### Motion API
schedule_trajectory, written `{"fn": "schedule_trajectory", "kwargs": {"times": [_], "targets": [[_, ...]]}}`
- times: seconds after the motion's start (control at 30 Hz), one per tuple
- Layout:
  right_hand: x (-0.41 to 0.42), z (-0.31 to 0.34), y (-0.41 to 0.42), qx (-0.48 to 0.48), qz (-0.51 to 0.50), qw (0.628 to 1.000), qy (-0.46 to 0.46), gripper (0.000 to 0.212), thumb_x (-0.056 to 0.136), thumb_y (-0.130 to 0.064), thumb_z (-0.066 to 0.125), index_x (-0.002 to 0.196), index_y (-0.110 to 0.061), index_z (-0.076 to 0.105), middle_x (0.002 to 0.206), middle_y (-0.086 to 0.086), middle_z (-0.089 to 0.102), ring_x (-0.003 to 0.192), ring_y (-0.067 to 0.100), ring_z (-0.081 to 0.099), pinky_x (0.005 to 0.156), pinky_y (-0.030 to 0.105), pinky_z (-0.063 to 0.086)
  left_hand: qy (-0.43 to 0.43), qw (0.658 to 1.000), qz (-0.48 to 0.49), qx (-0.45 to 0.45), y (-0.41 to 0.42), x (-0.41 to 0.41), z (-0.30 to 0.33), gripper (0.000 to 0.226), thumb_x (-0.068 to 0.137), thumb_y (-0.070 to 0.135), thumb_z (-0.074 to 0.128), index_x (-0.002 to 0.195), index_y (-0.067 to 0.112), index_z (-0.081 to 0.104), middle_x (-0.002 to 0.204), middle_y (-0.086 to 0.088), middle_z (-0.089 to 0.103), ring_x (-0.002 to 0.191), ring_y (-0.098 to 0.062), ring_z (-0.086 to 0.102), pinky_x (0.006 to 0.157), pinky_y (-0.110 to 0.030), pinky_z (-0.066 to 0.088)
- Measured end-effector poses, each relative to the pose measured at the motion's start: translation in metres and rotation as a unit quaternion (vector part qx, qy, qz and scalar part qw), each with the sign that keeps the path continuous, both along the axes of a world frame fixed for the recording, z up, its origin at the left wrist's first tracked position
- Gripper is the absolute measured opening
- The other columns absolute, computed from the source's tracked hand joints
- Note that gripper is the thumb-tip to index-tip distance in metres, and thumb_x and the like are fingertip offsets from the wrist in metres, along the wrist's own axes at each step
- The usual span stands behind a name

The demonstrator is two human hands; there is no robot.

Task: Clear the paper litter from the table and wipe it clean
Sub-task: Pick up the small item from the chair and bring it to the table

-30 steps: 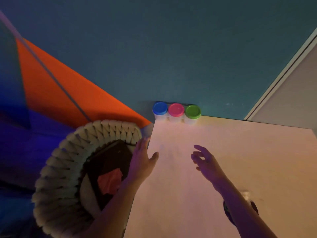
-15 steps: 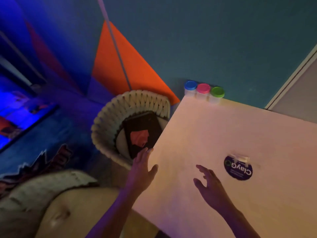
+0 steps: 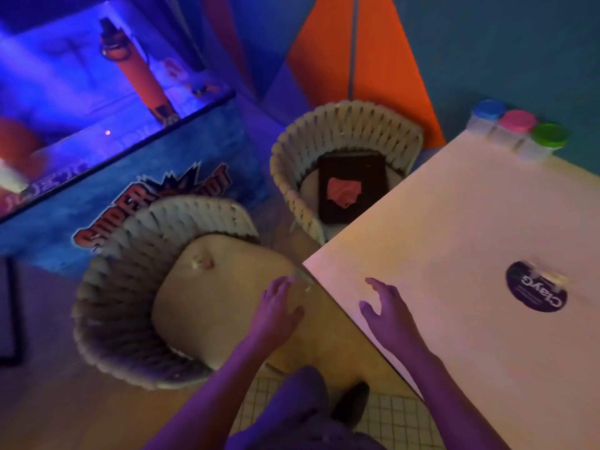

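Note:
The pale table point(image 3: 470, 228) fills the right side of the head view. A round dark sticker point(image 3: 535, 289) marked "ClayG" lies on it, with a small pale scrap on its upper edge. My right hand point(image 3: 388, 315) hovers over the table's near-left corner, fingers spread and holding nothing. My left hand point(image 3: 277, 311) is off the table's left edge, above a chair's cushion point(image 3: 220, 297), fingers straight and empty. Small pale bits point(image 3: 203, 263) lie on that cushion.
Three tubs with blue point(image 3: 488, 110), pink point(image 3: 518, 120) and green point(image 3: 550, 134) lids stand at the table's far corner. A second woven chair point(image 3: 344, 131) holds a dark flat item with an orange-red piece point(image 3: 342, 191). A blue arcade cabinet point(image 3: 130, 170) stands at left.
The view has swung left and down, bringing the near chair and the arcade cabinet into sight. My left hand has left the table's edge and now is over the cushion.

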State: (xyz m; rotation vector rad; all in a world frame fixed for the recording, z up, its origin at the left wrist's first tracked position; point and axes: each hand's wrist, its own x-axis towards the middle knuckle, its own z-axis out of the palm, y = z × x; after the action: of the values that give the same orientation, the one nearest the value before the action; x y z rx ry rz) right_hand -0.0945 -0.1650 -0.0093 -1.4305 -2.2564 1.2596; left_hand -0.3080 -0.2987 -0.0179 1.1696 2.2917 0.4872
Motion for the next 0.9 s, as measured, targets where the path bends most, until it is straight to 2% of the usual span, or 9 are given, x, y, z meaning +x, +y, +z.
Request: {"fn": "schedule_trajectory", "kwargs": {"times": [0.13, 0.33, 0.5, 0.63, 0.9], "targets": [[-0.045, -0.002, -0.019, -0.001, 0.068, 0.998, -0.004, 0.049, 0.095, -0.028, 0.060, 0.142, -0.027, 0.046, 0.136, 0.004, 0.050, 0.120, 0.024, 0.055, 0.095, 0.036, 0.049, -0.020, 0.997, 0.063, -0.027, -0.040, -0.018, -0.009, 0.067, 0.090, 0.029, 0.070, 0.149, 0.021, 0.042, 0.152, -0.005, 0.037, 0.133, -0.026, 0.045, 0.110, -0.033, 0.037], [-0.132, -0.018, -0.048, -0.023, 0.184, 0.982, -0.035, 0.052, 0.094, -0.026, 0.062, 0.144, -0.024, 0.046, 0.140, 0.004, 0.050, 0.125, 0.021, 0.054, 0.103, 0.035, 0.046, -0.047, 0.984, 0.158, -0.068, -0.092, -0.065, -0.027, 0.064, 0.089, 0.027, 0.071, 0.147, 0.019, 0.045, 0.149, -0.008, 0.042, 0.133, -0.029, 0.047, 0.109, -0.033, 0.036], [-0.208, -0.047, -0.068, -0.056, 0.225, 0.971, -0.061, 0.051, 0.092, -0.027, 0.064, 0.141, -0.023, 0.050, 0.137, 0.000, 0.052, 0.123, 0.017, 0.055, 0.100, 0.028, 0.043, -0.061, 0.974, 0.200, -0.086, -0.119, -0.125, -0.046, 0.064, 0.090, 0.030, 0.069, 0.148, 0.020, 0.043, 0.148, -0.007, 0.042, 0.133, -0.028, 0.049, 0.108, -0.035, 0.040], [-0.279, -0.077, -0.076, -0.074, 0.228, 0.966, -0.091, 0.047, 0.090, -0.026, 0.065, 0.136, -0.024, 0.055, 0.132, 0.001, 0.057, 0.117, 0.017, 0.059, 0.097, 0.029, 0.046, -0.076, 0.967, 0.214, -0.112, -0.128, -0.192, -0.071, 0.066, 0.091, 0.032, 0.067, 0.150, 0.023, 0.040, 0.149, -0.009, 0.042, 0.134, -0.031, 0.047, 0.110, -0.040, 0.041], [-0.420, -0.148, -0.072, -0.091, 0.198, 0.968, -0.126, 0.045, 0.086, -0.022, 0.067, 0.130, -0.021, 0.062, 0.127, 0.004, 0.064, 0.109, 0.022, 0.063, 0.093, 0.028, 0.047, -0.071, 0.961, 0.232, -0.131, -0.117, -0.314, -0.130, 0.064, 0.095, 0.035, 0.061, 0.152, 0.021, 0.036, 0.150, -0.013, 0.042, 0.133, -0.034, 0.048, 0.104, -0.041, 0.042]]}}
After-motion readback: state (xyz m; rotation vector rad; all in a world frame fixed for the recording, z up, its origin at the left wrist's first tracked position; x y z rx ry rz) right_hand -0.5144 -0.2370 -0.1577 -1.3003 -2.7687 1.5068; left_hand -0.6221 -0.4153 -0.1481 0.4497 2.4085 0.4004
